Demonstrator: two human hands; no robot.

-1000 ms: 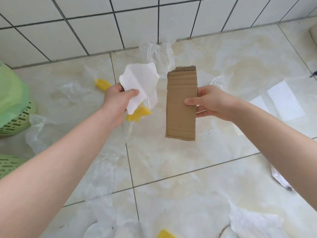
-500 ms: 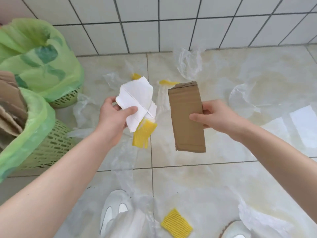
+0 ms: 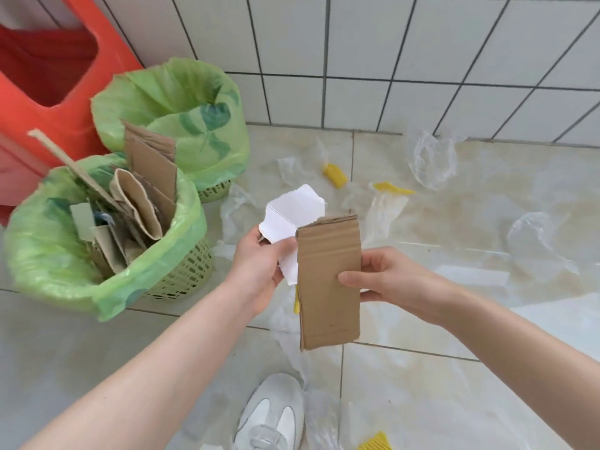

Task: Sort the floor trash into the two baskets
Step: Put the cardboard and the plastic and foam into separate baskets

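Note:
My left hand (image 3: 259, 267) pinches a torn white paper (image 3: 292, 212), held up over the floor. My right hand (image 3: 389, 280) grips a brown cardboard strip (image 3: 328, 280) by its right edge, and the strip overlaps the paper's right side. A sliver of a yellow piece (image 3: 296, 302) shows behind the strip; which hand holds it is hidden. At the left stand two green baskets lined with green bags: the near basket (image 3: 181, 271) holds cardboard, paper and a stick, and the far basket (image 3: 214, 190) shows only its bag.
A red plastic stool (image 3: 42, 92) stands behind the baskets against the white tiled wall. Clear plastic bags (image 3: 431, 157) and yellow scraps (image 3: 334, 173) litter the floor tiles. My white shoe (image 3: 272, 414) is at the bottom, with a yellow corrugated piece (image 3: 376, 443) beside it.
The view swung left, bringing both baskets and the red stool fully into sight. My hands came together, so the cardboard now overlaps the white paper.

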